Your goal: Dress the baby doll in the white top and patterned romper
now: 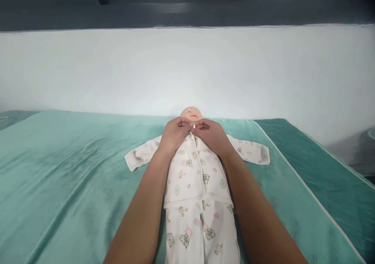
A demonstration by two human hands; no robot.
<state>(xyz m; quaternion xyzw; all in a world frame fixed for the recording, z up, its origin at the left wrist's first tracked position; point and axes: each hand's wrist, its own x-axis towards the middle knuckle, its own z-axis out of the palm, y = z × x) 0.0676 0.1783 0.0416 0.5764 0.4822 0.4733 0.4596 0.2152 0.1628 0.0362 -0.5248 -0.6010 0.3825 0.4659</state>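
Observation:
A baby doll [191, 112] lies on its back with its head toward the wall, its chin partly behind my fingers. It is dressed in a white printed shirt [187, 174] with small bears and hearts, sleeves spread to both sides. Matching printed trousers [202, 232] cover the lower part. At the neck, my left hand [177, 133] pinches one side of the shirt collar. My right hand [212, 135] pinches the other side, and the fingertips of both hands nearly meet. A small white tip of cloth shows between them. Any fastener there is hidden by my fingers.
A green sheet [73, 170] with some wrinkles lies under the doll. Darker green cloth [322, 170] with a pale edge is at the right. Behind stand a white wall [117, 72] and a dark window frame [181, 10] with bars. A greenish object is cut off at the right edge.

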